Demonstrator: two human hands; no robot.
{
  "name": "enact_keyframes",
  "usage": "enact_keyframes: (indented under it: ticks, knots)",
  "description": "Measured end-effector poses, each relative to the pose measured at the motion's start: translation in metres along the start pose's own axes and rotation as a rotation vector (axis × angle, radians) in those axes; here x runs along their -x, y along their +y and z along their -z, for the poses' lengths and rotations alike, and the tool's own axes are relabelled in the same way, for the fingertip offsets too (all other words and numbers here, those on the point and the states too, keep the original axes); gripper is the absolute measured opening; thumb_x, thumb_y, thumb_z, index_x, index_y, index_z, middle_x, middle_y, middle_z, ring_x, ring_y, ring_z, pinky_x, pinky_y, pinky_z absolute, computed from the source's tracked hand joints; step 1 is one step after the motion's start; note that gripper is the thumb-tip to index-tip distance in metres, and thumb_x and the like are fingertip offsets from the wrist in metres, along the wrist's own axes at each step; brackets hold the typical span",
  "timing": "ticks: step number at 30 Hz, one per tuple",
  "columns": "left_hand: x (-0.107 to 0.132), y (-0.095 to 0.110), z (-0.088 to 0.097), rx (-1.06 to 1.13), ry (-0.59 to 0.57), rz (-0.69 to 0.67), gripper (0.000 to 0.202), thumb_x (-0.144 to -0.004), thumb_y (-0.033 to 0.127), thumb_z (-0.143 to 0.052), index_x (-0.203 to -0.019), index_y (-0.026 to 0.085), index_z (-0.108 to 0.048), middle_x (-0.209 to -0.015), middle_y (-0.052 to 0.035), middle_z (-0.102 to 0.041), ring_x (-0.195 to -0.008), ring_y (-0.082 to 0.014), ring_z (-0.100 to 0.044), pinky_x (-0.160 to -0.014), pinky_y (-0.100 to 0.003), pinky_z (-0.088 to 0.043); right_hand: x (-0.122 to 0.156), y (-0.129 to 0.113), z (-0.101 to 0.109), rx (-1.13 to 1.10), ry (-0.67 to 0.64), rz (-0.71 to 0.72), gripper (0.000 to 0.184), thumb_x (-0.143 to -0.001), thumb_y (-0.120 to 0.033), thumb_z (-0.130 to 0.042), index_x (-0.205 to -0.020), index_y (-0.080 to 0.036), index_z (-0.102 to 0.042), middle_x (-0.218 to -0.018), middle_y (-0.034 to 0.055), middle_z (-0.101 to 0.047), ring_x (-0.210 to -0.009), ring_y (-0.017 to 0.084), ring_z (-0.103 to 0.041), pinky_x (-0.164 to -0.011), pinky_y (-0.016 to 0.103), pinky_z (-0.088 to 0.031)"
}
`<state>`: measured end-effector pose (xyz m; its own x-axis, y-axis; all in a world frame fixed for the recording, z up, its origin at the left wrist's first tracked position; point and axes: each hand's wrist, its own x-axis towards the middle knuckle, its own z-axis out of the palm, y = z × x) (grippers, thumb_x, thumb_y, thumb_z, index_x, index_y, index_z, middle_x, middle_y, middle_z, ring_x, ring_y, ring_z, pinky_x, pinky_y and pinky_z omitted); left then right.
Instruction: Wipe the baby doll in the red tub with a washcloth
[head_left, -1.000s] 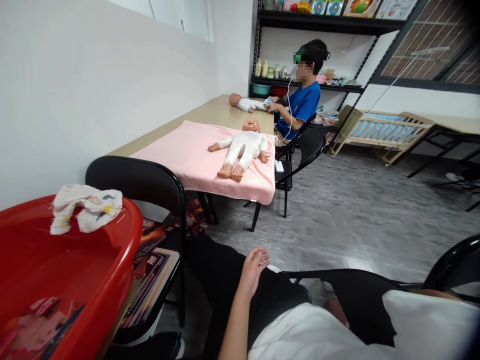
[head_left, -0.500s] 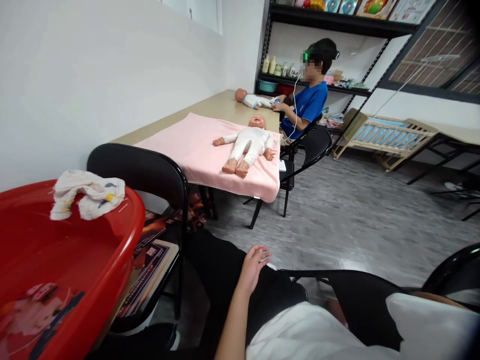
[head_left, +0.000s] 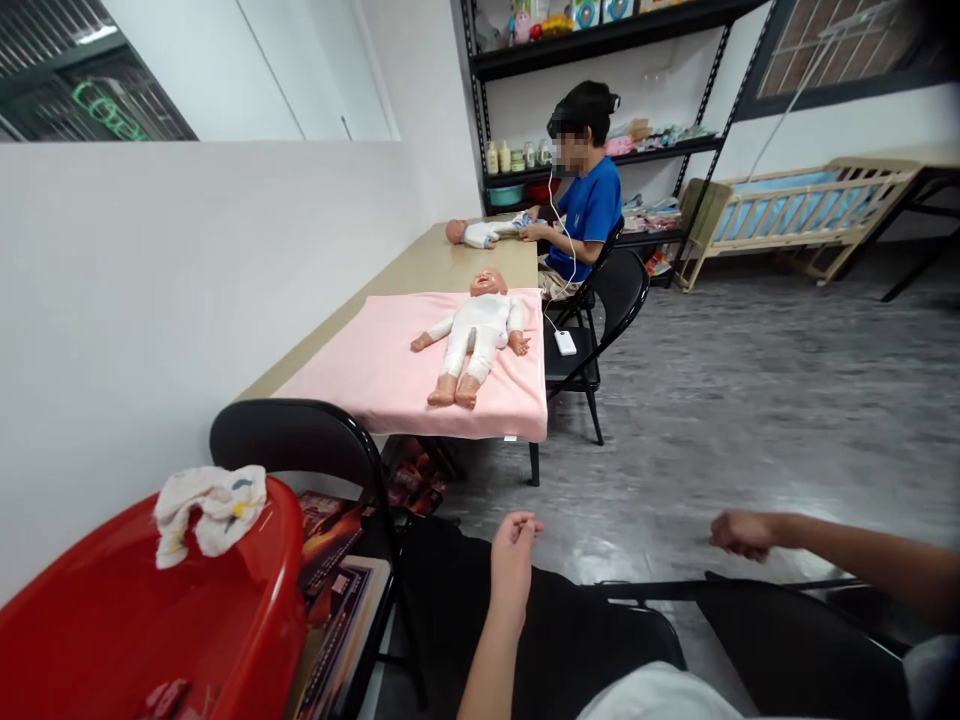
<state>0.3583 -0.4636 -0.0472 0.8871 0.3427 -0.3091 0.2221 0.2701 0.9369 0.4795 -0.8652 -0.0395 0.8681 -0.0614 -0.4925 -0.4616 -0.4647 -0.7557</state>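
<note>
My left hand (head_left: 514, 550) rests on my black-trousered thigh with its fingers curled in; nothing shows in it. My right hand (head_left: 742, 534) hangs in the air above a black chair seat (head_left: 787, 640), fingers closed into a loose fist, nothing visible in it. Ahead, a baby doll in white clothes (head_left: 472, 335) lies on a pink blanket (head_left: 375, 375) spread over a wooden table (head_left: 427, 265). Both hands are well short of it.
A red plastic tub (head_left: 150, 620) with a white cloth (head_left: 210, 505) on its rim stands at lower left, beside a black folding chair (head_left: 300, 445) holding magazines. Another person in a blue shirt (head_left: 589, 205) sits at the table's far end handling a second doll (head_left: 480, 232). Shelves and a wooden crib (head_left: 795, 205) stand behind.
The camera has lifted and swung. My right arm has come into view and reached forward. My left hand's fingers have curled from flat on the thigh into a loose fist.
</note>
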Motion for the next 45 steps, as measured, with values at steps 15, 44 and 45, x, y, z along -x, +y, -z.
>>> enact_keyframes:
  ticks: [15, 44, 45]
  knots:
    - [-0.115, 0.17, -0.001, -0.896, 0.432, -0.833, 0.036, -0.092, 0.026, -0.07, -0.127, 0.019, -0.069, -0.165, -0.022, -0.041, -0.157, -0.0428, -0.034, -0.13, -0.063, -0.027, -0.186, -0.366, -0.097, -0.88, -0.336, 0.764, 0.031, -0.095, -0.055, -0.072, -0.094, -0.024, -0.073, -0.123, 0.0074, -0.079, -0.134, 0.025, -0.066, -0.117, 0.041, -0.05]
    - [-0.181, 0.25, -0.006, -1.297, 0.134, -0.189, 0.06, -0.086, 0.048, -0.076, -0.138, 0.021, -0.067, -0.181, -0.0142, -0.02, -0.155, -0.0388, -0.042, -0.118, -0.047, -0.043, -0.359, -0.529, -0.226, -0.953, -0.806, 0.357, 0.066, -0.111, -0.064, -0.036, -0.121, -0.01, -0.074, -0.11, 0.0222, -0.082, -0.094, 0.032, -0.082, -0.088, 0.042, -0.068]
    - [-0.181, 0.252, -0.008, -1.34, 0.134, -0.154, 0.062, -0.087, 0.051, -0.075, -0.141, 0.021, -0.065, -0.183, -0.0135, -0.014, -0.158, -0.0382, -0.039, -0.12, -0.047, -0.043, -0.361, -0.528, -0.226, -0.949, -0.797, 0.355, 0.067, -0.111, -0.064, -0.036, -0.124, -0.01, -0.073, -0.109, 0.0217, -0.082, -0.093, 0.031, -0.082, -0.088, 0.042, -0.068]
